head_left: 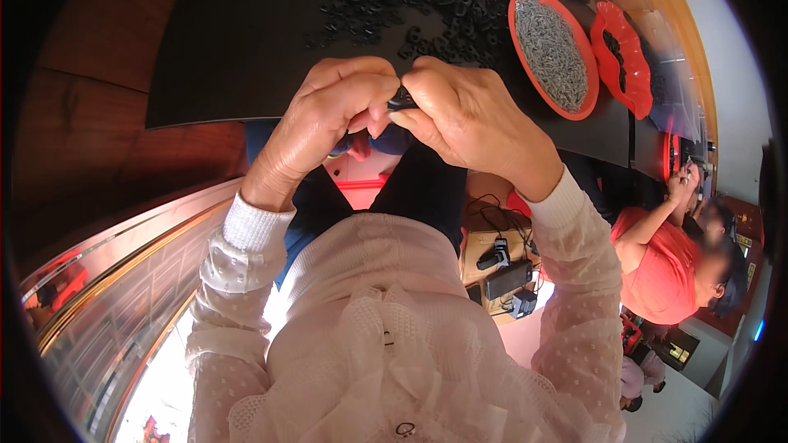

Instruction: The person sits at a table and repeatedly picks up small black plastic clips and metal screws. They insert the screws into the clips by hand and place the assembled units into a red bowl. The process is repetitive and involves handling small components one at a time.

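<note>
Both my hands meet over the near edge of the black table (222,49). A small black plastic piece (402,100) is pinched between them. My left hand (335,105) grips it from the left with bent fingers. From the other side, my right hand (468,111) presses it between thumb and curled fingers. Most of the piece is covered by my fingers, so its full shape is hidden. Beyond my hands, many loose small black plastic parts (443,0) lie spread over the table, some with ring-like openings.
A red bowl (593,86) full of small grey metal pieces stands on the right of the table. Beside it is a wavy-edged red dish (632,57) with dark bits. A co-worker in a red shirt (657,267) sits at right. Black adapters and cables (509,279) lie near my right side.
</note>
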Available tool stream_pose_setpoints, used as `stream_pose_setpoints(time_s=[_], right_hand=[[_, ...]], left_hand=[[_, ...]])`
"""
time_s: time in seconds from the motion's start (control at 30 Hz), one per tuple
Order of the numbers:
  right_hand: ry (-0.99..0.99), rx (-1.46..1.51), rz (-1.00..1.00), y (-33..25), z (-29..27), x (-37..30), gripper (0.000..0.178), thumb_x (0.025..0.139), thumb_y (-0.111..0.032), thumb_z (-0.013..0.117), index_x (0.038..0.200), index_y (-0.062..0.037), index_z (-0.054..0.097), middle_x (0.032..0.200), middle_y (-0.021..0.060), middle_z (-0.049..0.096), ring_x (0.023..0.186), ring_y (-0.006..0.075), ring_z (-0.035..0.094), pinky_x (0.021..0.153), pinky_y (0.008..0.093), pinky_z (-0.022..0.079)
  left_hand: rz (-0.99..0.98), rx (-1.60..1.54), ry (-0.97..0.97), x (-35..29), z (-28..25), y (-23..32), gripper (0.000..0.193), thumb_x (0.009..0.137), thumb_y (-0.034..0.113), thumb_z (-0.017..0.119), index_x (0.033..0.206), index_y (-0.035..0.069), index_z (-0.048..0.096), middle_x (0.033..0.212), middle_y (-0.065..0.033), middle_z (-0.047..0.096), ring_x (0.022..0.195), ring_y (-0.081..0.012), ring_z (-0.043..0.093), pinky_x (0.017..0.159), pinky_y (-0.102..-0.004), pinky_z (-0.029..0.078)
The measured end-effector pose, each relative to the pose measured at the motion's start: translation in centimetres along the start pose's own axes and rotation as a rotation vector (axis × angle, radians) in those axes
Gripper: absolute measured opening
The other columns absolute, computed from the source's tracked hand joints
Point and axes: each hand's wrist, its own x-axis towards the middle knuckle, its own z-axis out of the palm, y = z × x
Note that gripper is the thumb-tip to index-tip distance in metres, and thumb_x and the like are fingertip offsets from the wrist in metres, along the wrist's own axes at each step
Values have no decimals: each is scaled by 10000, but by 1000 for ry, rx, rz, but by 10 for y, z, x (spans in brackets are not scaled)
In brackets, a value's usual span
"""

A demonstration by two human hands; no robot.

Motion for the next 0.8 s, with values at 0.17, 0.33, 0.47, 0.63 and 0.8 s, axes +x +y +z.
stream_pose_setpoints(time_s=[0.17, 0.33, 0.47, 0.63, 0.8], right_hand=[[10, 54, 6, 2, 3, -1, 251, 825, -179, 690, 819, -60, 469, 719, 89, 551, 624, 283, 600, 506, 375, 483], [20, 115, 102, -2, 3, -5, 221, 838, -162, 659, 827, -42, 475, 747, 118, 568, 649, 320, 602, 531, 405, 490], [110, 116, 261, 1, -20, -26, 152, 878, -161, 617, 874, -35, 531, 743, 126, 551, 655, 335, 583, 554, 404, 459], [448, 52, 802, 56, -109, -76, 300, 938, -254, 601, 1005, 38, 612, 771, 7, 551, 737, 60, 462, 640, 234, 402], [474, -104, 952, 103, -154, -123, 283, 941, -236, 586, 864, 36, 601, 672, -28, 468, 644, 49, 394, 555, 256, 333]], left_hand=[[-16, 10, -10, 0, 1, 0, 177, 825, 102, 479, 672, 12, 487, 654, -9, 437, 529, -67, 427, 423, -238, 417], [-164, -109, -17, 7, 2, 2, 232, 881, 134, 485, 681, 18, 503, 632, 0, 431, 547, -63, 430, 457, -235, 437], [-185, -158, -60, 7, 4, 7, 319, 943, 215, 493, 684, 30, 522, 608, 7, 432, 548, -64, 432, 504, -234, 461], [-193, -223, -68, 6, 5, 7, 359, 978, 231, 515, 676, 37, 524, 605, -5, 464, 546, -75, 469, 543, -237, 475], [-120, -119, -88, 6, 6, 2, 346, 981, 185, 508, 668, 38, 512, 603, 0, 470, 549, -89, 510, 546, -238, 474]])
